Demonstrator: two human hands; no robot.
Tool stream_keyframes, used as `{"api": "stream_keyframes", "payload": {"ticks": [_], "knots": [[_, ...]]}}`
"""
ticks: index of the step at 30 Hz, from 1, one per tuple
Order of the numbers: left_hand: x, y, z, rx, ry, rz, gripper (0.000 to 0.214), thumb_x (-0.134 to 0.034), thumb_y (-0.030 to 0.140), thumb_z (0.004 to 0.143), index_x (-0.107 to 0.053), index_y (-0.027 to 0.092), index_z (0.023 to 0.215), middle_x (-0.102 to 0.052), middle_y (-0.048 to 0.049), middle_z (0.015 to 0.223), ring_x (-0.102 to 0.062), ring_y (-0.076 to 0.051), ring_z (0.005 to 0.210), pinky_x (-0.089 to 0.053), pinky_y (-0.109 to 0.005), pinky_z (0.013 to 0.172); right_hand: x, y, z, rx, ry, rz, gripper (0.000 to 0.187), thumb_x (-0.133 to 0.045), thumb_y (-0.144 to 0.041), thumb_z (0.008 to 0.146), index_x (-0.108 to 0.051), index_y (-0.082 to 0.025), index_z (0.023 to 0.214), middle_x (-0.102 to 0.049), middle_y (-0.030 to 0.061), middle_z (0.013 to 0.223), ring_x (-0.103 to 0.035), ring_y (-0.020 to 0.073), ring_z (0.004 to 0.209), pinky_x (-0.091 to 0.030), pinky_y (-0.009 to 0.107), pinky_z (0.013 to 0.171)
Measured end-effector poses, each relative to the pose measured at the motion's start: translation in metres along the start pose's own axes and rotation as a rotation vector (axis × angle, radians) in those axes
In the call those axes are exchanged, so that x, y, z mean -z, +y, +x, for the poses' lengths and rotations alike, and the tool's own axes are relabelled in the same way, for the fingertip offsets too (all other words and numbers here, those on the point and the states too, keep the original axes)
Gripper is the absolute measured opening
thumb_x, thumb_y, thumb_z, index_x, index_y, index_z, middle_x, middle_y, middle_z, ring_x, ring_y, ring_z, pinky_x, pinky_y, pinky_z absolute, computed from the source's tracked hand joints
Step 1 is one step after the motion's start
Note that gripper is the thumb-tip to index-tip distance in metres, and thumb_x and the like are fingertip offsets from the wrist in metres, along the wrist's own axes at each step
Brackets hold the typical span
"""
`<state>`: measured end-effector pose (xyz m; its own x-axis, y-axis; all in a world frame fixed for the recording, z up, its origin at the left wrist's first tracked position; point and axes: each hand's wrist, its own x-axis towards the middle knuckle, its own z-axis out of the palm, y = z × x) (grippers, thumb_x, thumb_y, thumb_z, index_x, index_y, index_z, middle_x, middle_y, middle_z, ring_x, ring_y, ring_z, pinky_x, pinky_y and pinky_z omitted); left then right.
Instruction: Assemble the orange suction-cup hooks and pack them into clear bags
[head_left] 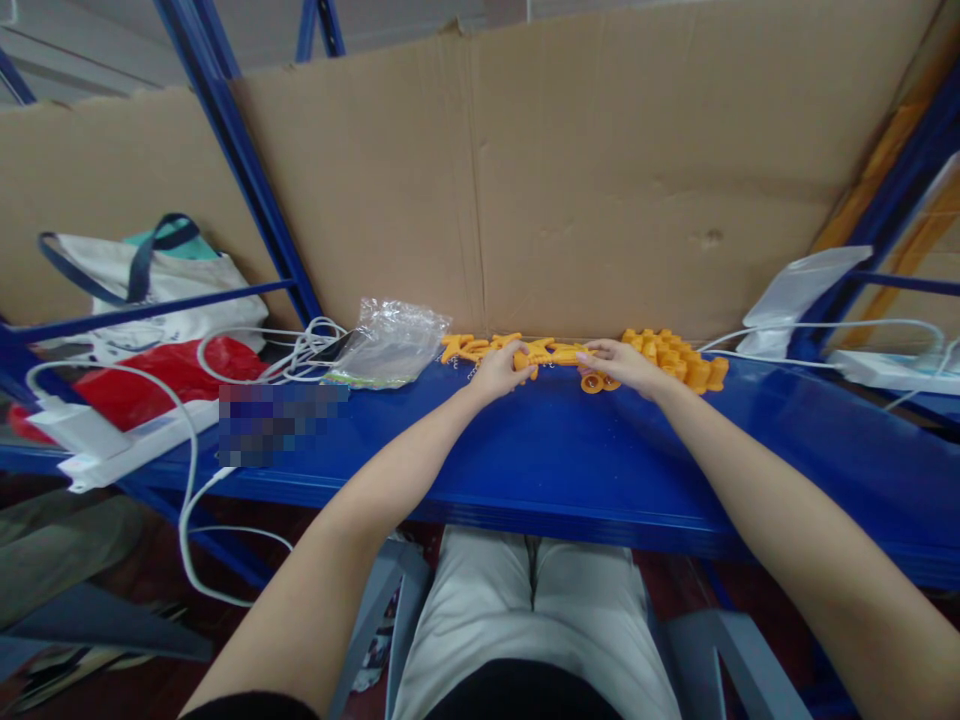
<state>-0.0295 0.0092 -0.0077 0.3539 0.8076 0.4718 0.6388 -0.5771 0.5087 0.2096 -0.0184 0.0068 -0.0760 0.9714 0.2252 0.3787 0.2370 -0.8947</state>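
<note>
My left hand [499, 372] has its fingers closed around a small orange plastic piece [523, 361]. Just to the right, my right hand [624, 362] bends its fingertips together at the end of the row of orange parts, where it seems to pinch one. Flat orange parts with short metal chains [459, 346] lie along the cardboard behind my hands. Below my right fingers rest round, ring-like orange pieces [592, 382]. Beside that wrist, cup-like orange pieces [671, 358] stand packed in rows. The exact shape of what each hand grips is too small to make out.
A clear plastic bag [394, 343] lies on the blue shelf [540, 460], left of the parts. White cables [311, 345], a power strip [142, 445] and a red bag [172, 375] are farther left. Cardboard [585, 180] walls the back. White plastic [799, 295] leans at right.
</note>
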Motion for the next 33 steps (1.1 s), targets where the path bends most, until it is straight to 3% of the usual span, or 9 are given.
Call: {"api": "stream_keyframes", "payload": {"ticks": [3,5,9,14,17,20,23,26,33], "knots": [[0.0005,0.0001,-0.0003,0.000,-0.005,0.010,0.023,-0.066,0.026,0.085,-0.056,0.017,0.104,-0.067,0.0022,0.063,-0.061,-0.012,0.047,-0.048,-0.021,0.052,0.0031,0.0067,0.0026,0.014,-0.055,0.062,0.032,-0.077,-0.020,0.078,-0.064,-0.018,0.107,-0.077,0.0074,0.090,-0.073,0.0173,0.083,-0.059,0.029,0.077],[0.0004,-0.0003,-0.0005,0.009,-0.014,0.016,0.025,-0.066,0.026,0.085,-0.056,0.017,0.106,-0.067,0.0014,0.064,-0.061,-0.012,0.048,-0.048,-0.021,0.052,0.0044,0.0088,0.0033,0.021,-0.055,0.053,0.029,-0.078,-0.021,0.077,-0.065,-0.018,0.103,-0.077,0.0075,0.087,-0.073,0.0175,0.081,-0.059,0.029,0.077],[-0.0004,-0.0015,-0.0008,0.007,-0.028,0.009,0.025,-0.066,0.025,0.085,-0.056,0.017,0.106,-0.066,0.0023,0.064,-0.059,-0.011,0.046,-0.045,-0.020,0.049,0.0061,0.0072,0.0025,0.049,-0.053,0.011,0.023,-0.078,-0.033,0.078,-0.068,-0.017,0.091,-0.077,0.0090,0.084,-0.073,0.0180,0.077,-0.058,0.028,0.070],[-0.0004,-0.0020,-0.0005,-0.026,-0.010,-0.009,0.024,-0.068,0.026,0.083,-0.057,0.018,0.104,-0.059,0.0063,0.057,-0.056,-0.009,0.043,-0.042,-0.018,0.047,0.0095,0.0035,0.0000,0.114,-0.066,-0.118,0.040,-0.072,-0.056,0.080,-0.070,-0.016,0.074,-0.075,0.0096,0.074,-0.069,0.0177,0.070,-0.057,0.027,0.066],[0.0008,-0.0017,-0.0005,-0.029,-0.011,0.001,0.024,-0.068,0.027,0.084,-0.057,0.018,0.102,-0.057,0.0074,0.055,-0.055,-0.009,0.043,-0.042,-0.018,0.048,0.0100,0.0031,-0.0002,0.123,-0.047,-0.160,0.044,-0.068,-0.060,0.081,-0.069,-0.017,0.069,-0.074,0.0095,0.072,-0.068,0.0180,0.069,-0.056,0.027,0.065],[0.0019,-0.0010,-0.0007,-0.028,-0.016,0.014,0.024,-0.069,0.028,0.083,-0.057,0.018,0.102,-0.056,0.0075,0.054,-0.056,-0.010,0.044,-0.043,-0.019,0.049,0.0086,0.0040,0.0011,0.096,-0.045,-0.140,0.040,-0.069,-0.056,0.082,-0.069,-0.017,0.072,-0.075,0.0095,0.074,-0.069,0.0184,0.071,-0.057,0.028,0.068],[0.0016,0.0000,-0.0007,-0.020,-0.010,0.018,0.024,-0.068,0.027,0.084,-0.057,0.018,0.103,-0.058,0.0068,0.056,-0.057,-0.011,0.045,-0.044,-0.019,0.050,0.0072,0.0065,0.0039,0.077,-0.052,-0.045,0.027,-0.076,-0.043,0.079,-0.070,-0.018,0.088,-0.076,0.0085,0.086,-0.071,0.0179,0.078,-0.059,0.030,0.074],[0.0006,0.0015,-0.0010,-0.019,0.002,0.023,0.023,-0.067,0.027,0.085,-0.057,0.018,0.103,-0.060,0.0060,0.057,-0.059,-0.011,0.046,-0.045,-0.020,0.050,0.0072,0.0095,0.0068,0.102,-0.026,0.001,0.031,-0.082,-0.031,0.073,-0.068,-0.019,0.098,-0.076,0.0061,0.092,-0.072,0.0173,0.083,-0.059,0.032,0.078],[0.0014,0.0045,-0.0024,0.016,-0.025,-0.016,0.024,-0.067,0.026,0.085,-0.058,0.016,0.105,-0.066,0.0024,0.063,-0.060,-0.011,0.046,-0.046,-0.019,0.049,0.0082,0.0043,0.0046,0.095,-0.021,-0.041,0.022,-0.079,-0.035,0.076,-0.070,-0.017,0.086,-0.077,0.0077,0.087,-0.071,0.0177,0.078,-0.059,0.028,0.072]]}}
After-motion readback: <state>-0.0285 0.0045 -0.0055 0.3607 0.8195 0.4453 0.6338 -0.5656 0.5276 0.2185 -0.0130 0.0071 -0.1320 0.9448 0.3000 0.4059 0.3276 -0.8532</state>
